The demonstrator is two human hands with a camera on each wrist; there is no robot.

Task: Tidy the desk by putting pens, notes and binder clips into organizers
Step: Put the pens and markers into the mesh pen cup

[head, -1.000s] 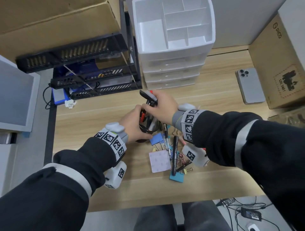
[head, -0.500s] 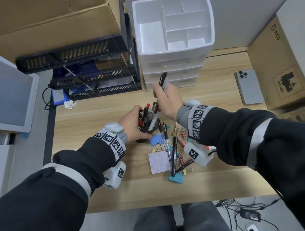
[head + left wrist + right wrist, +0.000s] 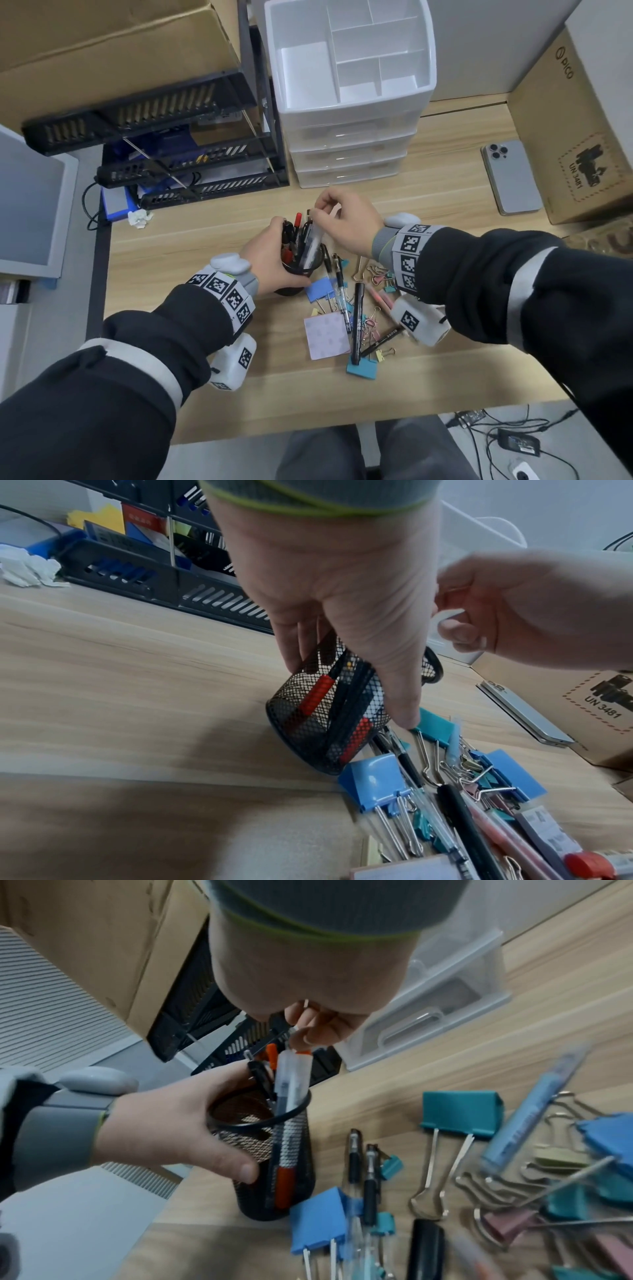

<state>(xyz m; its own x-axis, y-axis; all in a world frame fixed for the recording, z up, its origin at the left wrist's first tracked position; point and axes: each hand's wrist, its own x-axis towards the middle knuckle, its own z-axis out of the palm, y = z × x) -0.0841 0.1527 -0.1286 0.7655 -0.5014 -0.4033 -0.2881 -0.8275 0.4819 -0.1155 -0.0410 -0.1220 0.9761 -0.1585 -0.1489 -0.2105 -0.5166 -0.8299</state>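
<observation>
My left hand (image 3: 270,253) grips a black mesh pen cup (image 3: 291,291) that stands on the wooden desk with several pens in it; the cup (image 3: 325,710) also shows under my fingers. My right hand (image 3: 320,210) is just above the cup (image 3: 291,1150) and pinches the top of a clear pen (image 3: 286,1080) standing inside it. Right of the cup lies a heap: loose pens (image 3: 339,284), a black marker (image 3: 357,318), a pink sticky-note pad (image 3: 327,335), a blue binder clip (image 3: 320,289) and several smaller clips.
A white drawer organizer (image 3: 352,137) with open top compartments stands behind the cup. A black tray rack (image 3: 188,154) is at the back left, with crumpled paper (image 3: 138,217) by it. A phone (image 3: 512,176) and a cardboard box (image 3: 582,137) are at the right.
My right hand lifted a pen above the cup and has lowered it in among the others. The left hand has kept hold of the cup.
</observation>
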